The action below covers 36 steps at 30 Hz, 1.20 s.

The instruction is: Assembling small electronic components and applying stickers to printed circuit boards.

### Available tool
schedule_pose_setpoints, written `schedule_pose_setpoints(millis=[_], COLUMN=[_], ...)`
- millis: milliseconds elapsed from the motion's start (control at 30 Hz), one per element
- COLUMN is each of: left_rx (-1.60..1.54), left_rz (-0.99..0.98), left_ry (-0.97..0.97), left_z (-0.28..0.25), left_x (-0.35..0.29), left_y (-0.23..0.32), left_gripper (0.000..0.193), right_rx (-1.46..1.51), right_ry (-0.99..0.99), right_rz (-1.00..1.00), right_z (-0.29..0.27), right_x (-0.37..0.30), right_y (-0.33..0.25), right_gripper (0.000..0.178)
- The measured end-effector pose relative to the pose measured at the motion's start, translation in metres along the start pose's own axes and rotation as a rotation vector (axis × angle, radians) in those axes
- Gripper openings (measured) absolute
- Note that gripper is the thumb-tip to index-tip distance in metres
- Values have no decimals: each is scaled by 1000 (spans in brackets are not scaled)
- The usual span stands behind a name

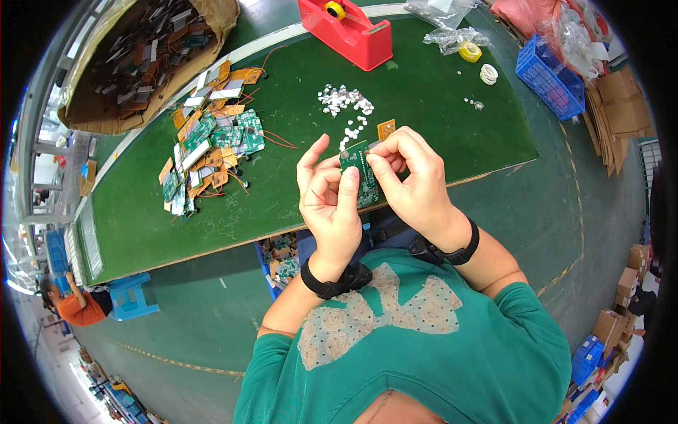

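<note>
Far left, a cardboard box [141, 63] lined with plastic holds a heap of small dark parts. On the green table [438, 106], left of centre, lies a pile of green circuit boards [212, 152] with orange flex strips and thin red wires. Under the table's near edge a blue bin [282, 265] with more boards is partly visible.

Centre, above the near edge of the table: the left hand [328, 205] holds a small green circuit board [361, 177] upright, thumb and fingers closed on its left side, index finger raised free. The right hand [413, 184] pinches the same board from the right, thumb and fingertips pressed on its top edge. Both wrists carry black bands.

Just beyond the hands, a scatter of small white discs [346, 106] and one orange tab [385, 129] lie on the table. Far centre stands a red tape dispenser [349, 32]. Farther right: a yellow tape roll [470, 51], a white roll [489, 73], clear plastic bags [452, 35], then a blue basket [551, 74] off the table's right end.
</note>
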<state>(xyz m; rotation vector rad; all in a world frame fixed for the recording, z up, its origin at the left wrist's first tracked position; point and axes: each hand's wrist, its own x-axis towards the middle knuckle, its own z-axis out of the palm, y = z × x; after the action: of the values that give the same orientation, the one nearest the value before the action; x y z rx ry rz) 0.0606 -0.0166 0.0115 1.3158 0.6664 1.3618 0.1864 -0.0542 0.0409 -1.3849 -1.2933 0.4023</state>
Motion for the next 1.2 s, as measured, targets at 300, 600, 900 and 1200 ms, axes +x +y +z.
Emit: schedule_pose_setpoints(millis=[300, 600, 900, 1200], left_rx=[92, 134, 71, 126], left_rz=[64, 83, -142, -84], left_ry=[-32, -46, -152, -206], left_z=[-1, -1, -6, 2], left_x=[2, 1, 3, 8], left_y=[1, 0, -2, -4], left_gripper=[10, 12, 8, 20], right_rx=[158, 468, 278, 255], right_ry=[-25, -136, -334, -277], right_rz=[151, 405, 409, 373], right_z=[-6, -9, -23, -20], right_x=[4, 9, 15, 10], right_y=[2, 9, 14, 14], right_gripper=[7, 6, 6, 12])
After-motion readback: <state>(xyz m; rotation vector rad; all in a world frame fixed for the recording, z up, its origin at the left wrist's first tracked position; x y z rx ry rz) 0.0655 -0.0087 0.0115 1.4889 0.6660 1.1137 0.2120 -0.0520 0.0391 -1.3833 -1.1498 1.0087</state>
